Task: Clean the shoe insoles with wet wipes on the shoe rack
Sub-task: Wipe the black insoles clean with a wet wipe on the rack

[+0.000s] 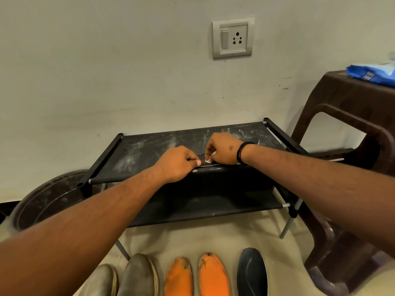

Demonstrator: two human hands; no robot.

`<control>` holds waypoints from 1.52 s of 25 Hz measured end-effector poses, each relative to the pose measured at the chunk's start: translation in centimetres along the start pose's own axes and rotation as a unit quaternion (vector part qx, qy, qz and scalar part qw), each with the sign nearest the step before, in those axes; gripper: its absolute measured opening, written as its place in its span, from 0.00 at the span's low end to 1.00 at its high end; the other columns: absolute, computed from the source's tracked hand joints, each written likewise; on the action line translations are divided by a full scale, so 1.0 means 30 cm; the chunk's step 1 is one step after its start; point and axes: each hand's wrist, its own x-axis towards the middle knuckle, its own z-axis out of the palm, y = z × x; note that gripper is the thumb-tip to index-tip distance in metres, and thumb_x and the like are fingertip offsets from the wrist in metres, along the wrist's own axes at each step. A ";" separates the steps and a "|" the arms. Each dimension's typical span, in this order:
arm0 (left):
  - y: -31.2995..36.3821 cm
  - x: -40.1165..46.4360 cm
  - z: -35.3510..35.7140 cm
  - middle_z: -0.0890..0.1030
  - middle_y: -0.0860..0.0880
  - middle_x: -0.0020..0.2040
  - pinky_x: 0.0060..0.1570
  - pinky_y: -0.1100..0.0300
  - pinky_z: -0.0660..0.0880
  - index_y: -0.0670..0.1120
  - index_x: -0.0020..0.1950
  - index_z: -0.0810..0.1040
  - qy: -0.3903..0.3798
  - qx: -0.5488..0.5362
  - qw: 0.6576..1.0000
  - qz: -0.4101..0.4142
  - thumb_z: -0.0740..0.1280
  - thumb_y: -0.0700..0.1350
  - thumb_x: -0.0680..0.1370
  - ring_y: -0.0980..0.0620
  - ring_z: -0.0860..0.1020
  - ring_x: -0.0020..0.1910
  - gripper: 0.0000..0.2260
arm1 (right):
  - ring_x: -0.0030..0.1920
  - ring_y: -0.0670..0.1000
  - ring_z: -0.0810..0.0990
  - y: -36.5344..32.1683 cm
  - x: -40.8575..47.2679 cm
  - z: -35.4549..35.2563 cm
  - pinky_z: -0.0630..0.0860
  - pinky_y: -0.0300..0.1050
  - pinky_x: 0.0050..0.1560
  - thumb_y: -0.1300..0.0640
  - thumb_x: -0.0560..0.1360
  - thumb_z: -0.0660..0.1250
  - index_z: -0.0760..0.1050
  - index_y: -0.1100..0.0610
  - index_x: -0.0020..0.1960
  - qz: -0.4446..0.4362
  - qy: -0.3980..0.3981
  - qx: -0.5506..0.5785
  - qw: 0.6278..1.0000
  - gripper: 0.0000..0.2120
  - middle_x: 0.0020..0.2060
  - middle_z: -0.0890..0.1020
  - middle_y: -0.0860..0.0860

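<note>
In the head view, a black shoe rack stands against a pale wall in the middle of the frame, its top shelf smeared with whitish dust. A dark insole lies along the front edge of that top shelf, right of centre, mostly hidden under the two hands; only a thin grey edge shows below the fingers.

The left hand reaches in from the lower left, its fingers curled, thumb and forefinger pinching at the near end of the insole. The right hand comes in from the right with a black band on its wrist; its fingers are bent down onto the insole and pinch a small white wet wipe, of which only a scrap shows just beside the left thumb. The two hands sit almost touching, over the same spot on the shelf's front edge.

On the floor at the bottom of the frame stand five shoe toes in a row: two grey shoes, two orange shoes and one dark blue shoe. A round dark tub sits at the left, partly behind the rack. At the right stands a brown plastic stool with a blue wipes pack on top. A wall socket is in the upper middle.
</note>
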 end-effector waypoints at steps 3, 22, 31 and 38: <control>0.002 -0.001 -0.004 0.84 0.51 0.57 0.60 0.57 0.77 0.48 0.59 0.84 -0.002 0.001 1.000 0.003 0.66 0.45 0.81 0.55 0.81 0.53 0.10 | 0.50 0.56 0.81 0.018 0.026 0.006 0.79 0.52 0.54 0.57 0.76 0.68 0.81 0.56 0.53 0.049 0.049 -0.079 0.995 0.07 0.51 0.83 0.54; -0.004 -0.034 -0.030 0.79 0.54 0.66 0.64 0.65 0.70 0.50 0.66 0.80 -0.070 -0.011 0.997 0.012 0.75 0.56 0.72 0.59 0.76 0.64 0.24 | 0.48 0.55 0.81 -0.002 0.036 0.008 0.79 0.50 0.52 0.60 0.76 0.67 0.79 0.58 0.52 0.048 0.028 -0.070 0.996 0.06 0.49 0.83 0.55; -0.002 -0.041 -0.019 0.81 0.54 0.64 0.61 0.65 0.70 0.51 0.65 0.81 -0.048 -0.037 0.998 0.006 0.76 0.56 0.72 0.58 0.78 0.63 0.23 | 0.45 0.54 0.81 0.034 0.039 0.001 0.80 0.50 0.52 0.59 0.75 0.68 0.80 0.56 0.47 0.056 0.028 -0.050 0.997 0.02 0.47 0.84 0.55; -0.003 -0.039 -0.014 0.82 0.53 0.61 0.55 0.72 0.70 0.49 0.62 0.83 -0.018 -0.043 0.999 0.008 0.78 0.55 0.70 0.60 0.79 0.59 0.22 | 0.48 0.56 0.81 0.003 0.041 0.007 0.79 0.52 0.53 0.59 0.76 0.67 0.78 0.57 0.50 0.059 0.038 -0.077 0.995 0.04 0.49 0.83 0.55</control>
